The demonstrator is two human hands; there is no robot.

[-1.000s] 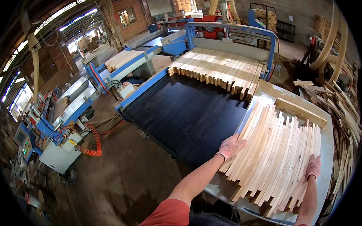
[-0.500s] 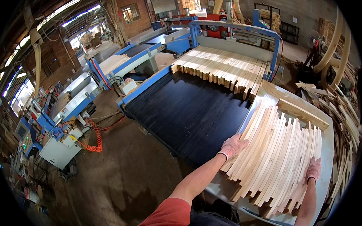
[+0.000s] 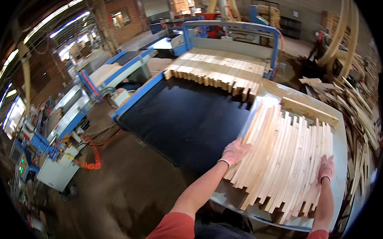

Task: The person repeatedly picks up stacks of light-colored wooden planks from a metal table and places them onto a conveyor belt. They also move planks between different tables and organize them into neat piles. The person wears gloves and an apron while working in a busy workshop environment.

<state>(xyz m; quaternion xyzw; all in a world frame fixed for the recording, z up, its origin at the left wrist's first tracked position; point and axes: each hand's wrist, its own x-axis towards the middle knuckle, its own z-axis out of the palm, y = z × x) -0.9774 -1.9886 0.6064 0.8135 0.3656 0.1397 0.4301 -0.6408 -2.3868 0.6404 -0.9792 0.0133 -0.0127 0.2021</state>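
A row of pale wooden strips (image 3: 283,158) lies side by side on a grey metal side table (image 3: 340,138), their near ends uneven. My left hand (image 3: 236,151), in a pinkish work glove, rests against the left edge of the row, its fingers stretched over the outermost strips. At the right edge my gloved right hand (image 3: 326,168) lies along the last strips with its fingers extended upward. Neither hand is wrapped round a strip. The palms are turned away and partly hidden.
A wooden stop bar (image 3: 309,110) borders the strips' far ends. To the left runs a black conveyor belt (image 3: 183,120), with more joined strips (image 3: 219,67) beneath a blue machine frame (image 3: 278,47). Scrap wood (image 3: 349,112) is heaped at right. A control machine (image 3: 57,168) stands far left.
The whole view has shifted, so the scene sits farther left in the picture. Both hands remain at the two sides of the row. Gaps among the right-hand strips look narrower.
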